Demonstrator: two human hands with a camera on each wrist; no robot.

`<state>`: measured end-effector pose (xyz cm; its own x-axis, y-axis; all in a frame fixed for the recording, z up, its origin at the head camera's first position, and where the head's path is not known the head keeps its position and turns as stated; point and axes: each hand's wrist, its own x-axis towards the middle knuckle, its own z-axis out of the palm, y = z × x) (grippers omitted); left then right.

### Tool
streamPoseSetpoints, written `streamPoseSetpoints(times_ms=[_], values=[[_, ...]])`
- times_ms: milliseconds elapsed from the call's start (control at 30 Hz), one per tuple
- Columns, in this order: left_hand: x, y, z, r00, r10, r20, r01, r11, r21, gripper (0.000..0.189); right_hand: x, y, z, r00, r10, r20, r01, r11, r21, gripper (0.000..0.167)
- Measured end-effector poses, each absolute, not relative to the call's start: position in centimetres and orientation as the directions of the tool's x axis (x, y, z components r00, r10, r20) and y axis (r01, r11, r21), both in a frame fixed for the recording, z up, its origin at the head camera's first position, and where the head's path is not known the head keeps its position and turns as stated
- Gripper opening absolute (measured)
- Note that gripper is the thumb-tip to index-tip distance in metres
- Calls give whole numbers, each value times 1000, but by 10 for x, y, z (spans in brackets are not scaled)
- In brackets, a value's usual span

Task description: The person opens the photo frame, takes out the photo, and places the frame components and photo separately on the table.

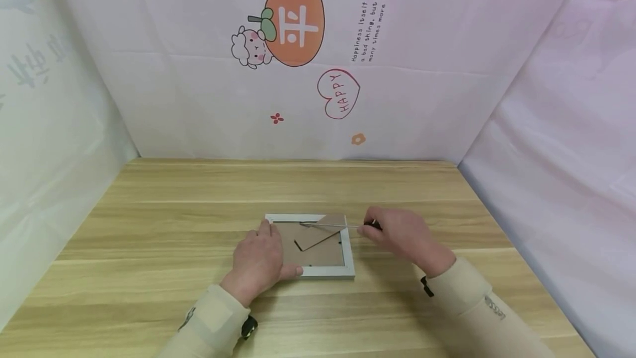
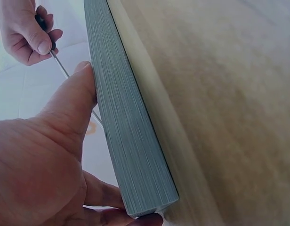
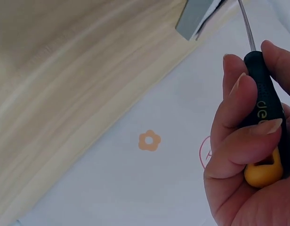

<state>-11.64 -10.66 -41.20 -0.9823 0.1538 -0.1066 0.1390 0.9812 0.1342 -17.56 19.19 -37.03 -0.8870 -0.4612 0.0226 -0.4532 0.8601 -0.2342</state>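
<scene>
One screwdriver across one face-down picture frame on a wood-grain table.
Nearest, at the frame's nine o'clock, the left hand grips its corner, thumb along the near rail; at three o'clock the right hand clasps the screwdriver's dark, yellow-ended handle. Its shaft crosses the brown easel leg on the backing board, tip by the far rail at twelve o'clock. Beyond, at twelve, hangs a printed backdrop with a HAPPY heart.

Light wood-grain tabletop, with a grey-white picture frame back side up directly upon it.
</scene>
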Motion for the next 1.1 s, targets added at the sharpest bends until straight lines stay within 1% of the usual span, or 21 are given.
streamPoseSetpoints(times_ms=[233, 467, 667, 833, 967, 1100], values=[[-116, -107, -412, -981, 166, -97, 156, 982, 106, 119, -190, 191, -359, -876, -482, -26, -464, 856, -226, 20], [-116, -107, -412, -981, 176, -82, 169, 982, 84, 119, -209, 192, -350, -854, -509, -105, -472, 844, -256, 21], [-116, -107, -412, -981, 177, -80, 171, 983, 73, 120, -220, 192, -343, -852, -493, -173, -433, 852, -296, 22], [-116, -107, -412, -982, 176, -75, 170, 982, 83, 120, -227, 192, -340, -844, -481, -237, -394, 856, -333, 27], [-116, -107, -413, -982, 170, -78, 162, 982, 95, 120, -225, 192, -342, -848, -478, -229, -394, 857, -333, 27], [-116, -108, -413, -983, 170, -75, 162, 982, 93, 119, -214, 191, -347, -861, -480, -167, -419, 857, -302, 23]])
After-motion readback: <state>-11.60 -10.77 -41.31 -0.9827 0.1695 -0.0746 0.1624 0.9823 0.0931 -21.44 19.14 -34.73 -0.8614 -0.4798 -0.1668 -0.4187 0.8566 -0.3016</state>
